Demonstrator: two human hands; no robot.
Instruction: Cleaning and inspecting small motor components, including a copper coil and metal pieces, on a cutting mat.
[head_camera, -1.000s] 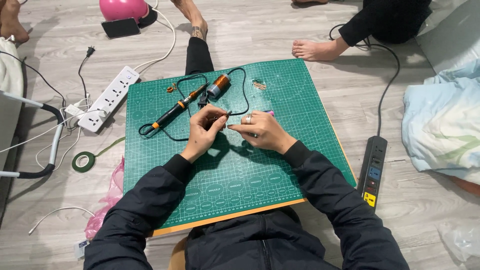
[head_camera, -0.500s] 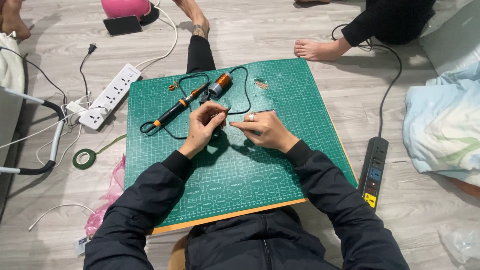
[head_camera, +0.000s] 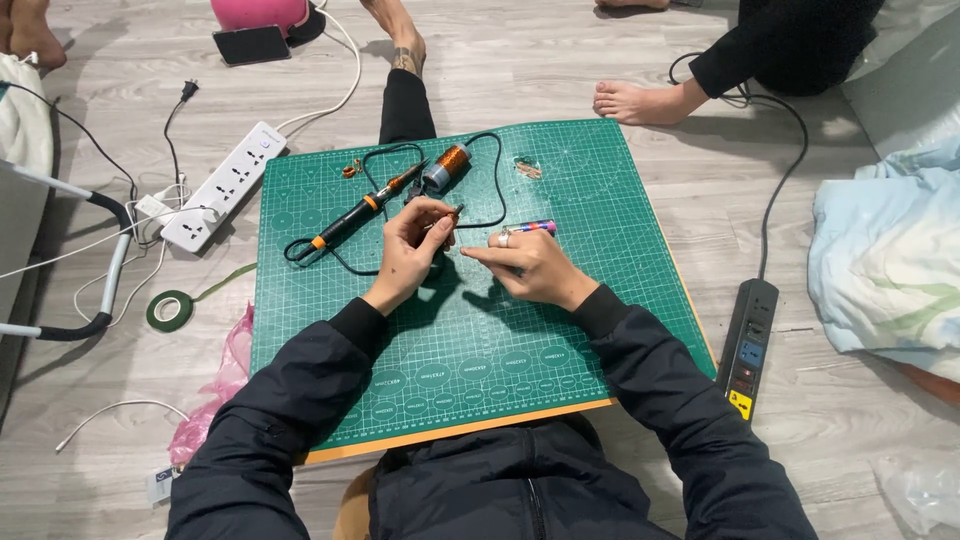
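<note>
1. I sit on a pale grey wood-plank floor (head_camera: 560, 70) with a green gridded cutting mat (head_camera: 470, 350) laid in front of me; it carries everything I am handling.
2. My left hand (head_camera: 412, 250) is curled shut, its grip pinching a small dark part between thumb and fingertips; it is too small for me to tell what it is.
3. My right hand (head_camera: 530, 265) rests on the mat just beside the left, ring on one finger, grip closed loosely; I cannot tell what it holds. A small pink-and-purple cylinder (head_camera: 535, 227) lies touching its far side.
4. Beyond my hands lie an orange-and-black soldering iron (head_camera: 365, 210), its black cord looping, and a copper wire coil (head_camera: 447, 163).
5. Left of the mat: a white power strip (head_camera: 222, 186), a green tape roll (head_camera: 170, 311) and a pink plastic bag (head_camera: 215, 400).
6. Right of it: a black power strip (head_camera: 748, 348) with coloured labels, yellow nearest me, and a pale blue blanket (head_camera: 890, 260).
7. Another person's bare foot (head_camera: 640, 102) rests beyond the mat.
</note>
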